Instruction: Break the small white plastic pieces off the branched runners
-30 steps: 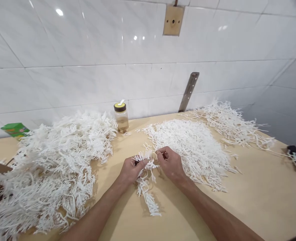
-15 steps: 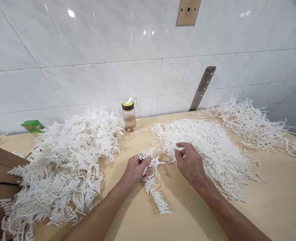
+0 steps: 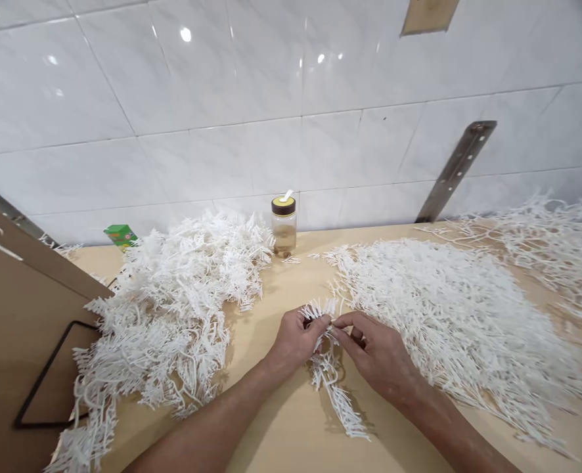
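Observation:
My left hand pinches a white fringed strand, which hangs down over the tabletop. The fingertips of my right hand are pressed together at the strand, touching it beside my left thumb; what they pinch is too small to make out. A large heap of white fringed strands lies to the left. On the right, close to my right hand, spreads a wide pile of short white pieces.
A jar with a yellow and black lid stands near the tiled wall. At the far left are a green box and a brown cardboard panel. Branching white strands lie back right. A metal bracket leans at the wall.
My right hand has moved from the right-hand pile to the strand in my left hand. The camera view has shifted, so the scene appears further right.

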Demonstrator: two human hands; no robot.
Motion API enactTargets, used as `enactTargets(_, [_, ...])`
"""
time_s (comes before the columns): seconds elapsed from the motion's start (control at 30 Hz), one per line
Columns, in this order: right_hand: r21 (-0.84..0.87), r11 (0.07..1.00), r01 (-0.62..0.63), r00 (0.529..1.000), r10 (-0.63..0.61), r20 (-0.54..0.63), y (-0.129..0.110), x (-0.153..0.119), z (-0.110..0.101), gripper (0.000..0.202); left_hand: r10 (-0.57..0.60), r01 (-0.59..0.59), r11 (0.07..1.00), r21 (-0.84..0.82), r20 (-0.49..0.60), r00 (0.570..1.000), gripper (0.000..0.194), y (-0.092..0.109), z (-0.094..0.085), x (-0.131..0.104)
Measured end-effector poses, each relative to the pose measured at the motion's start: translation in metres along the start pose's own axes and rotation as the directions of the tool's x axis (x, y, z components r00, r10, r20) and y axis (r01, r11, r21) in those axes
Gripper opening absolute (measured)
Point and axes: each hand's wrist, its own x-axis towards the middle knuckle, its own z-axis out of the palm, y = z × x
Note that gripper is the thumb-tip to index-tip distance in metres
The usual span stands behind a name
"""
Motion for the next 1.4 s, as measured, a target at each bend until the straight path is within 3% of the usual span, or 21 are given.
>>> enactTargets(0.13, [0.027, 0.998, -0.064, 0.997, 0.063, 0.054, 0.0, 0.0, 0.0, 0.015, -0.041, 0.042, 0.998, -0.052, 0.021, 0.999, 0.042, 0.003, -0.001, 0.0])
enactTargets(0.37, [0.145, 0.965, -0.217, 0.966, 0.19, 0.178, -0.001, 0.0, 0.0, 0.015, -0.217, 0.237, 0.938, -0.252, 0.105, 0.971, 0.047, 0.009, -0.011, 0.005])
enactTargets(0.53, [0.228, 0.928, -0.295, 0.943, 0.244, 0.226, -0.003, 0.0, 0.0, 0.019, -0.215, 0.239, 0.927, -0.29, 0.113, 0.97, 0.046, 0.011, -0.013, 0.006])
enactTargets(0.73, [0.165, 0.955, -0.245, 0.968, 0.232, 0.095, -0.011, -0.001, -0.004, 0.027, -0.161, 0.175, 0.972, -0.154, 0.102, 0.982, 0.046, 0.008, -0.009, 0.004])
enactTargets(0.9, [0.072, 0.987, -0.143, 0.989, 0.145, -0.028, -0.011, 0.002, -0.004, 0.023, -0.112, 0.114, 0.993, -0.028, 0.079, 0.991, 0.047, 0.011, -0.005, 0.001])
enactTargets(1.1, [0.131, 0.966, -0.221, 0.975, 0.222, 0.013, -0.009, 0.003, 0.0, 0.015, -0.093, 0.093, 0.996, -0.004, 0.043, 0.995, 0.047, 0.008, -0.004, 0.001])
enactTargets(1.23, [0.202, 0.963, -0.18, 0.984, 0.179, 0.025, -0.012, 0.003, -0.002, 0.012, -0.096, 0.096, 0.995, 0.006, 0.041, 0.994, 0.049, 0.009, -0.004, 0.002])
enactTargets(1.4, [0.168, 0.978, -0.123, 0.991, 0.129, -0.027, -0.013, 0.005, -0.003, 0.011, -0.099, 0.099, 0.995, 0.012, 0.0, 0.995, 0.048, 0.012, -0.001, 0.002])
